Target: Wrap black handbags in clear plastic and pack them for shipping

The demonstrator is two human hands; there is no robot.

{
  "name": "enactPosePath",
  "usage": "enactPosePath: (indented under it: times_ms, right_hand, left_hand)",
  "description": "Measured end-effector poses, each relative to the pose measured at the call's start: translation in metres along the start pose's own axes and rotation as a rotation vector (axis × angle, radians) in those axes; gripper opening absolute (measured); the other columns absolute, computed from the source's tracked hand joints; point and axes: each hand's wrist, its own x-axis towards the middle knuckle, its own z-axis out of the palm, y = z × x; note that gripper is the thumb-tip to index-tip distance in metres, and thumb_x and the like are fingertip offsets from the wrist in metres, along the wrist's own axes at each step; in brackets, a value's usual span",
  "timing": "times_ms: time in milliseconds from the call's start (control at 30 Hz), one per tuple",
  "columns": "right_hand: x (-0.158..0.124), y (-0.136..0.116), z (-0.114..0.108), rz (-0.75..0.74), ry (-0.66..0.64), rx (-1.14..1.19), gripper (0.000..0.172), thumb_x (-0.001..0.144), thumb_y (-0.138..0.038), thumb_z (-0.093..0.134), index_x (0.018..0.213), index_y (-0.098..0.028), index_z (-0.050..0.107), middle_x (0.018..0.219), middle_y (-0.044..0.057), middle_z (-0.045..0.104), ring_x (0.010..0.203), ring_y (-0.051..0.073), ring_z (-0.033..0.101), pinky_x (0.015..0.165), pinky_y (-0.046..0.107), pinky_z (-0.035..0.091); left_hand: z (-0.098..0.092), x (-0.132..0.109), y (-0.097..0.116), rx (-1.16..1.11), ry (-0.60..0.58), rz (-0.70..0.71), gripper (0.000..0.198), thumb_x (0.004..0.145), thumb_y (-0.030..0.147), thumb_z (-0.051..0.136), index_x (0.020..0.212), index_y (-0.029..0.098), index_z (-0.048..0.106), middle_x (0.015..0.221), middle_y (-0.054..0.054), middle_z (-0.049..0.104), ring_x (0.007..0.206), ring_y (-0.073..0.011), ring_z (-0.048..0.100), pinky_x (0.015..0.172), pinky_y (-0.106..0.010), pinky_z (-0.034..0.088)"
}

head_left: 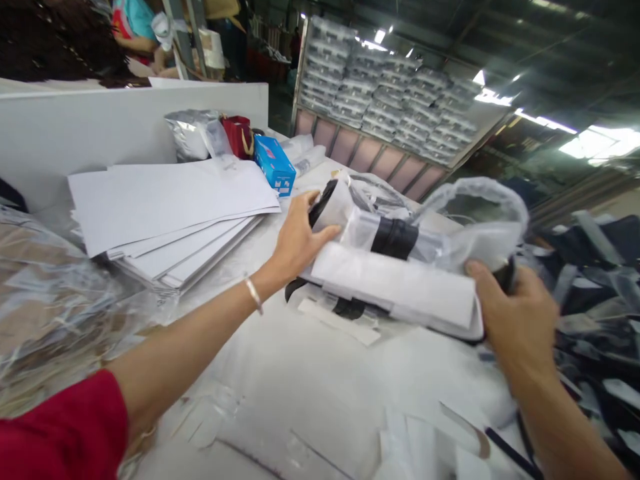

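Observation:
A handbag (393, 283) with white paper or card along its side and a black strap across it lies tilted above the table, partly covered in clear plastic. Its handle (480, 190), wrapped in plastic, arches up at the right. My left hand (297, 237) grips the bag's left end, thumb over the near edge. At the opposite end, my right hand (515, 313) is closed on the bag, its fingers partly hidden behind it. Beneath the bag sits another dark-edged piece (347, 307) with a white strip; its kind I cannot make out.
Stacked white sheets (175, 200) lie on the table's left, by a blue box (274, 163), a red bag (237, 135) and a silvery package (193, 133). Clear plastic (45, 280) heaps at left. Dark goods (600, 333) pile at right; a loaded rack (385, 87) stands behind.

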Motion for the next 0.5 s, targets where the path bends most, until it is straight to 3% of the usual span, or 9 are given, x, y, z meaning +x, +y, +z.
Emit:
enactPosePath:
  times_ms: [100,233,300,367,500]
  right_hand:
    - [0.058,0.0,0.054,-0.055,-0.051,-0.026,0.056,0.081,-0.053,0.057,0.121,-0.014,0.062,0.111,0.014,0.066,0.093,0.024,0.056,0.081,0.033,0.038]
    - [0.094,0.01,0.107,0.088,-0.34,-0.203,0.058,0.09,-0.051,0.048,0.139,-0.022,0.05,0.128,0.021,0.059,0.106,0.029,0.055,0.086,0.042,0.035]
    - [0.099,0.019,0.119,0.1,-0.421,-0.231,0.056,0.091,-0.049,0.047,0.139,-0.019,0.051,0.128,0.024,0.058,0.108,0.03,0.054,0.085,0.044,0.033]
    - [0.097,0.028,0.124,0.055,-0.421,-0.171,0.057,0.092,-0.046,0.048,0.136,-0.012,0.054,0.126,0.026,0.059,0.109,0.029,0.054,0.085,0.042,0.034]
    - [0.087,0.034,0.112,0.005,-0.248,0.065,0.058,0.089,-0.048,0.052,0.128,-0.007,0.06,0.11,0.02,0.067,0.094,0.022,0.059,0.08,0.035,0.039]
  left_hand:
    - [0.053,0.048,-0.022,0.213,-0.065,0.093,0.064,0.084,0.029,0.064,0.14,0.018,0.036,0.136,-0.014,0.049,0.126,-0.0286,0.046,0.106,-0.042,0.036]
    - [0.1,0.089,-0.052,0.415,-0.267,-0.027,0.06,0.087,0.039,0.061,0.141,0.021,0.04,0.132,-0.016,0.055,0.126,-0.0334,0.049,0.105,-0.049,0.036]
    - [0.107,0.096,-0.061,0.401,-0.329,-0.115,0.061,0.086,0.045,0.061,0.139,0.022,0.042,0.129,-0.017,0.057,0.121,-0.0342,0.054,0.101,-0.049,0.04]
    - [0.106,0.094,-0.066,0.337,-0.334,-0.162,0.063,0.084,0.048,0.062,0.138,0.021,0.043,0.126,-0.018,0.059,0.116,-0.0348,0.058,0.098,-0.049,0.043]
    - [0.089,0.085,-0.069,0.14,-0.253,-0.094,0.063,0.078,0.042,0.071,0.133,0.021,0.047,0.122,-0.013,0.063,0.114,-0.0317,0.06,0.098,-0.047,0.045]
